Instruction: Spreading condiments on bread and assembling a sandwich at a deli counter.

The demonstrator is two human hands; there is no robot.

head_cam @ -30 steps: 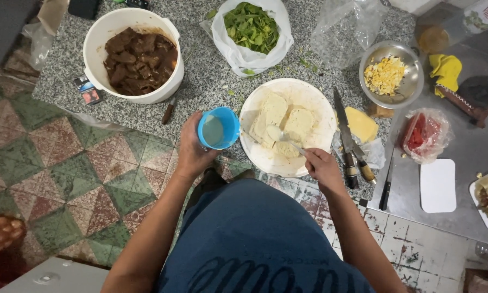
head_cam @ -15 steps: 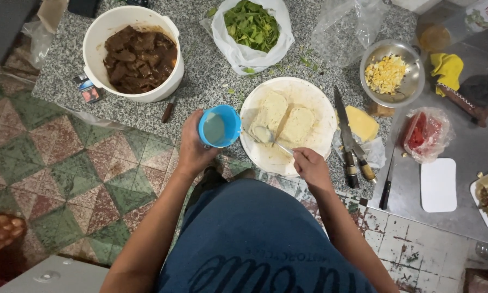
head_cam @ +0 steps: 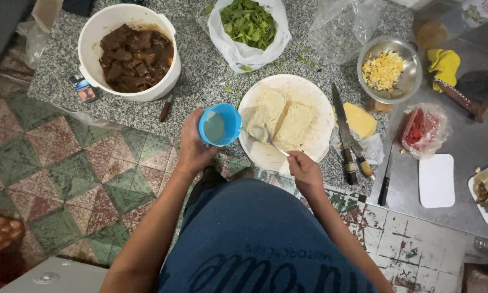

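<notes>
Spoon [head_cam: 264, 137] shifted from the right bread slice to the left one [head_cam: 266, 113]; cup [head_cam: 220, 125] position unchanged.

Right hand [head_cam: 304, 171] fingers closed on the spoon handle, bowl resting on the left slice on the white plate [head_cam: 320, 142]. Left hand [head_cam: 192, 146] fingers wrapped round the blue cup, held just left of the plate. Around: pot of dark meat [head_cam: 131, 51], bag of greens [head_cam: 247, 24], metal bowl [head_cam: 389, 69], knives [head_cam: 347, 138] beside the plate, cheese [head_cam: 359, 119].

Subject wears a dark blue shirt [head_cam: 254, 239] with large pale lettering across the front. Both forearms are bare; the sleeves, probably short, lie out of frame.
</notes>
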